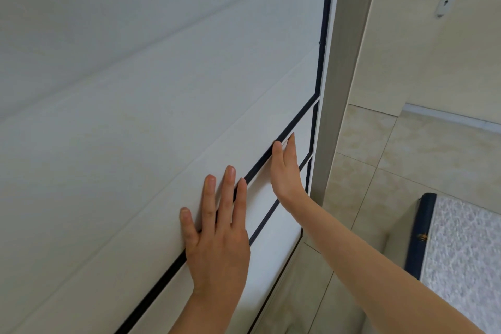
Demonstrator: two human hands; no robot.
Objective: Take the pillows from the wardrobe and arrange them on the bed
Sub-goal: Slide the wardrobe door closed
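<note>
Head view. Both hands rest on the white wardrobe (135, 144), whose panels are divided by dark seams (284, 133). The left hand (217, 238) lies flat with fingers spread across one seam, palm pressed to the panel near the wardrobe's lower right corner. The right hand (286, 171) stands edge-on, fingers held together, its thumb and fingertips at the seam of the narrow panel beside the grey frame (341, 62). This placement suggests the hands are finding purchase to push or slide a door open; neither grasps anything. The pillows are not visible, presumably behind the closed panels. The wardrobe front looks smooth, matte and handle-free. The bed (466, 252), with a dark edge and pale patterned top, shows at the lower right, across tiled floor (366, 171).
</note>
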